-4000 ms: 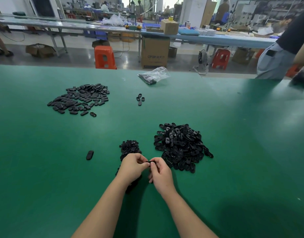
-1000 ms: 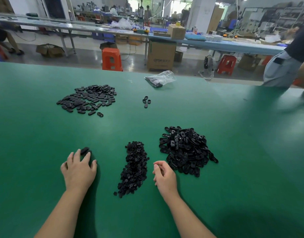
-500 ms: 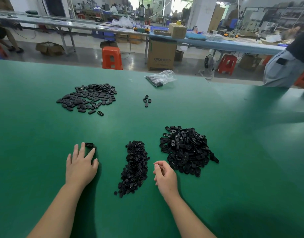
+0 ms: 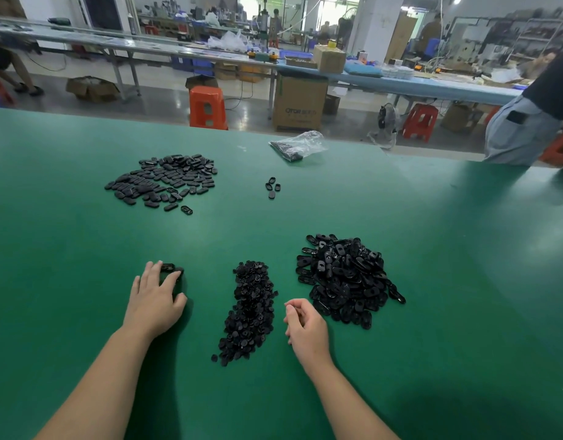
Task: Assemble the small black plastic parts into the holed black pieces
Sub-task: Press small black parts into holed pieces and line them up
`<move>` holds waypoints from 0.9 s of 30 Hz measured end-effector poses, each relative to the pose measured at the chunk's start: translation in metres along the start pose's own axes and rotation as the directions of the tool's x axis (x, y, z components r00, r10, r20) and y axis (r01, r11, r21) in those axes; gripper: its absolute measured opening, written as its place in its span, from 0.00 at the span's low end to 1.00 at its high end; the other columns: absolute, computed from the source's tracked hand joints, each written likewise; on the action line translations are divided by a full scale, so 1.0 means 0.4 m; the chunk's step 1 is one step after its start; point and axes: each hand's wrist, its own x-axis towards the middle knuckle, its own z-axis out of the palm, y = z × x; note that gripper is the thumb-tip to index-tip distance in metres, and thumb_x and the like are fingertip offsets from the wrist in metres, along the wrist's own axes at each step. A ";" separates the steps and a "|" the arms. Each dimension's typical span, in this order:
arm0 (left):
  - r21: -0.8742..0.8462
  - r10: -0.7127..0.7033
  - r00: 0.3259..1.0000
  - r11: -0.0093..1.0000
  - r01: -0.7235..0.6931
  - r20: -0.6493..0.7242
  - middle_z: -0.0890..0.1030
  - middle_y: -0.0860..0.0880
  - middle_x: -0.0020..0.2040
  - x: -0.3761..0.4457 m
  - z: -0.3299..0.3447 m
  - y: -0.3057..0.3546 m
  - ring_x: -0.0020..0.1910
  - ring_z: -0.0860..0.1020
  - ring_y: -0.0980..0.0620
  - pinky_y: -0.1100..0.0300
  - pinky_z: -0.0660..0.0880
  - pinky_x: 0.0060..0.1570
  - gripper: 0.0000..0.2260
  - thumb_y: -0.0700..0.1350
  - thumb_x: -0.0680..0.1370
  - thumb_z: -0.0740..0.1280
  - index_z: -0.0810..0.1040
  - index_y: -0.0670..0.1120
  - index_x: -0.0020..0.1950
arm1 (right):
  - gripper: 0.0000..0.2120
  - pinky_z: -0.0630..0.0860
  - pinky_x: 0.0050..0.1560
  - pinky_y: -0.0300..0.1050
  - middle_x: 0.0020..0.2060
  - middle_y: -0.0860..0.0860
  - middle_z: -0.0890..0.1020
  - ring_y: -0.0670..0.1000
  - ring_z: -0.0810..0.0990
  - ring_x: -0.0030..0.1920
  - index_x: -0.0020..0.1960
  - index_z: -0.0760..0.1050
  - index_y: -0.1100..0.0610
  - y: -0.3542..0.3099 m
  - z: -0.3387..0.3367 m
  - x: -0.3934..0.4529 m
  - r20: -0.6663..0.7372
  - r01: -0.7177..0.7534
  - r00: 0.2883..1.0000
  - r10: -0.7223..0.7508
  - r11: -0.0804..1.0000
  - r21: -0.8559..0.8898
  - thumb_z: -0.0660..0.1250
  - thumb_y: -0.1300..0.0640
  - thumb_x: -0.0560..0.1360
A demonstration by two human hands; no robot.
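A heap of holed black pieces (image 4: 343, 277) lies right of centre on the green table (image 4: 448, 281). Left of it stretches a narrow pile of small black parts (image 4: 250, 309). My left hand (image 4: 154, 296) lies flat on the table with straight fingers touching black pieces (image 4: 169, 267) at its fingertips. Between the two piles, near the table's front, my right hand (image 4: 302, 325) hovers with fingers loosely curled; I cannot see anything held in it.
A spread of oval black pieces (image 4: 164, 181) lies at the far left. A few loose pieces (image 4: 272, 187) sit mid-table, and a clear plastic bag (image 4: 297, 144) lies near the far edge. A person (image 4: 528, 122) stands at the far right corner.
Four seconds ago both hands were joined over the small parts. Since then the left hand moved left, laid down flat and slid black pieces slightly forward; the right hand stayed put.
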 end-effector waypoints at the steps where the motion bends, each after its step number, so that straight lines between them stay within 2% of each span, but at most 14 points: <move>1: -0.019 0.012 1.000 1.000 -0.012 0.015 0.49 0.45 0.82 0.006 -0.002 -0.006 0.81 0.42 0.48 0.49 0.42 0.78 0.26 0.53 0.81 0.57 0.59 0.54 0.80 | 0.07 0.77 0.33 0.49 0.37 0.55 0.83 0.43 0.75 0.30 0.47 0.78 0.49 -0.001 0.000 0.000 0.000 0.002 1.000 -0.002 1.000 -0.005 0.64 0.55 0.83; 4: -0.057 0.043 0.998 0.998 -0.041 0.045 0.53 0.48 0.82 0.019 -0.009 -0.021 0.81 0.46 0.49 0.49 0.46 0.79 0.25 0.51 0.82 0.58 0.59 0.54 0.80 | 0.07 0.77 0.35 0.55 0.38 0.57 0.82 0.47 0.74 0.32 0.47 0.78 0.50 -0.004 0.001 0.000 -0.006 0.009 1.000 -0.009 1.000 -0.009 0.64 0.55 0.82; 7: -0.012 0.004 1.000 1.000 -0.004 0.019 0.61 0.45 0.79 0.014 -0.006 -0.021 0.79 0.55 0.45 0.49 0.53 0.77 0.25 0.53 0.82 0.57 0.59 0.56 0.80 | 0.07 0.77 0.36 0.57 0.38 0.57 0.82 0.48 0.74 0.33 0.47 0.78 0.51 -0.007 0.001 0.000 -0.005 0.008 1.000 -0.008 1.000 -0.014 0.64 0.56 0.82; 10: 0.031 -0.052 0.999 0.998 0.052 -0.002 0.64 0.45 0.73 0.003 -0.001 -0.012 0.72 0.59 0.43 0.49 0.58 0.73 0.26 0.55 0.82 0.53 0.57 0.56 0.81 | 0.07 0.76 0.35 0.56 0.38 0.58 0.82 0.48 0.74 0.32 0.47 0.78 0.51 -0.008 0.000 -0.001 -0.002 0.007 1.000 -0.007 1.000 -0.019 0.64 0.56 0.82; 14: 0.082 -0.101 0.995 0.992 0.100 0.011 0.62 0.45 0.72 -0.003 0.004 0.007 0.69 0.59 0.42 0.47 0.59 0.71 0.27 0.56 0.83 0.50 0.54 0.53 0.81 | 0.07 0.73 0.34 0.50 0.37 0.58 0.81 0.48 0.72 0.31 0.46 0.78 0.50 -0.007 0.002 -0.002 0.003 -0.003 1.000 0.003 1.000 -0.001 0.64 0.56 0.82; 16: 0.093 -0.122 0.992 0.988 0.120 0.019 0.62 0.45 0.73 -0.005 0.003 0.018 0.69 0.59 0.41 0.46 0.59 0.70 0.27 0.55 0.83 0.50 0.55 0.51 0.81 | 0.08 0.72 0.33 0.50 0.36 0.58 0.81 0.48 0.72 0.31 0.46 0.78 0.50 -0.006 0.003 -0.002 0.003 -0.007 1.000 0.007 1.000 -0.001 0.64 0.55 0.82; 18: 0.058 -0.119 0.991 0.991 0.122 -0.059 0.65 0.43 0.72 -0.013 -0.001 0.030 0.68 0.62 0.40 0.45 0.62 0.66 0.25 0.52 0.82 0.55 0.60 0.48 0.80 | 0.08 0.73 0.33 0.50 0.37 0.57 0.81 0.48 0.73 0.31 0.46 0.78 0.50 -0.006 0.003 -0.001 0.005 -0.011 1.000 0.011 1.000 -0.009 0.64 0.55 0.82; 20: -0.070 -0.050 0.974 0.997 0.036 -0.219 0.74 0.40 0.64 -0.021 -0.002 0.048 0.61 0.69 0.39 0.44 0.68 0.59 0.21 0.45 0.80 0.64 0.73 0.43 0.73 | 0.08 0.73 0.33 0.50 0.37 0.57 0.82 0.47 0.73 0.31 0.46 0.78 0.49 -0.005 0.004 0.000 0.005 -0.007 1.000 0.007 1.000 -0.019 0.64 0.55 0.82; 22: -0.210 0.015 0.947 0.974 -0.086 -0.320 0.79 0.43 0.54 -0.028 -0.002 0.082 0.54 0.74 0.42 0.49 0.75 0.50 0.14 0.42 0.79 0.67 0.81 0.43 0.64 | 0.07 0.74 0.33 0.52 0.37 0.56 0.82 0.47 0.74 0.31 0.46 0.77 0.49 -0.005 0.004 0.001 0.004 0.000 1.000 0.000 1.000 -0.029 0.64 0.55 0.82; 24: -0.274 0.114 0.952 0.942 -0.194 -0.283 0.79 0.49 0.50 -0.038 -0.005 0.133 0.51 0.75 0.49 0.53 0.76 0.47 0.12 0.44 0.80 0.66 0.83 0.48 0.61 | 0.07 0.74 0.33 0.51 0.37 0.56 0.82 0.47 0.73 0.31 0.46 0.78 0.50 -0.004 0.004 0.000 0.004 0.000 1.000 0.000 1.000 -0.024 0.64 0.55 0.82; 27: -0.321 0.230 0.945 0.899 -0.298 -0.235 0.78 0.51 0.50 -0.053 0.014 0.201 0.52 0.75 0.51 0.54 0.75 0.52 0.12 0.47 0.80 0.66 0.83 0.53 0.62 | 0.07 0.73 0.33 0.49 0.36 0.57 0.81 0.47 0.73 0.31 0.46 0.78 0.50 -0.004 0.003 -0.001 0.007 0.000 1.000 0.000 1.000 -0.023 0.64 0.55 0.82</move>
